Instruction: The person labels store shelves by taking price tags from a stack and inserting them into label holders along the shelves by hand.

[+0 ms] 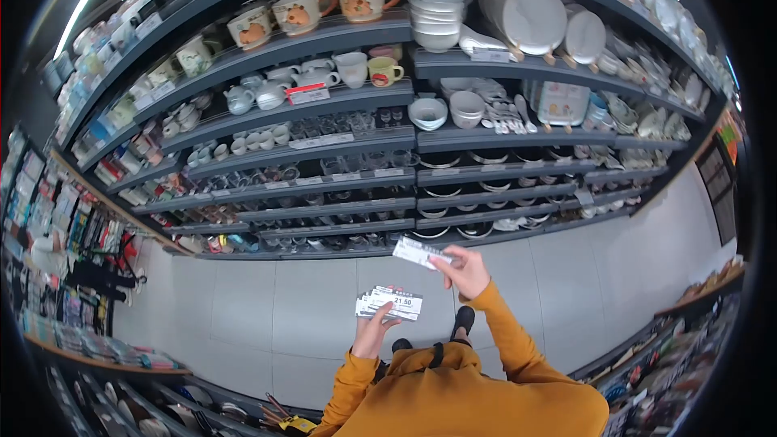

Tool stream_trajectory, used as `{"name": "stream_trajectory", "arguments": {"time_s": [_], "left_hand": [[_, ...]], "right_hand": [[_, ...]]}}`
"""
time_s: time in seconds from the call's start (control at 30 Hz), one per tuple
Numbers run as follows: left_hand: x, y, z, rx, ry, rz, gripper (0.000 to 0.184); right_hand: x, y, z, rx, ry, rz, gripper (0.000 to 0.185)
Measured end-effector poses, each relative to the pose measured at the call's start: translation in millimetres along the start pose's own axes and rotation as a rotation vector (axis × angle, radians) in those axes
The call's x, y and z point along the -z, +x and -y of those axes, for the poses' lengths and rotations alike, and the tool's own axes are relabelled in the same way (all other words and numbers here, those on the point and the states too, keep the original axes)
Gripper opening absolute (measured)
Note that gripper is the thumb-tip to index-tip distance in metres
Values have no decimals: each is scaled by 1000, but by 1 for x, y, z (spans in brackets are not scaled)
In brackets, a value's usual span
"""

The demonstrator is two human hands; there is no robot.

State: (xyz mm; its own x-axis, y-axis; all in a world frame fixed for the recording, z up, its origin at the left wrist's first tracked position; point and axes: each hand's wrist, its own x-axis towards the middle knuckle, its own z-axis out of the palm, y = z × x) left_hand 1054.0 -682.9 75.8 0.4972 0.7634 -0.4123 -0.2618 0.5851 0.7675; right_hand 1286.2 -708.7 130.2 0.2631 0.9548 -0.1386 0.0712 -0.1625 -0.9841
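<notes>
My left hand [374,332] is closed on a fanned stack of price tags [396,305], the top one printed 21.50. Higher and to the right, my right hand [465,273] pinches a price tag [414,252] by its right end, with the tag reaching out to the left. It is held apart from the stack, in front of the lowest shelves. I cannot tell whether a second tag lies under it.
Ahead stands a wide shelf unit [340,139] with animal mugs [364,2], stacked white bowls [435,20], plates [534,18], glassware and pans. Grey floor tiles [316,291] lie below. Hanging goods [89,235] line the left, and low shelves run behind me on both sides.
</notes>
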Motion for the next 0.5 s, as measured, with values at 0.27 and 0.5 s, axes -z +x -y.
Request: {"name": "stream_trajectory", "arguments": {"time_s": [0.27, 0.5], "left_hand": [[10, -11, 8, 133, 28, 152, 41], [2, -21, 7, 140, 7, 200, 43]], "right_hand": [[21, -7, 94, 225, 129, -100, 19], [25, -13, 143, 218, 28, 53, 19]]}}
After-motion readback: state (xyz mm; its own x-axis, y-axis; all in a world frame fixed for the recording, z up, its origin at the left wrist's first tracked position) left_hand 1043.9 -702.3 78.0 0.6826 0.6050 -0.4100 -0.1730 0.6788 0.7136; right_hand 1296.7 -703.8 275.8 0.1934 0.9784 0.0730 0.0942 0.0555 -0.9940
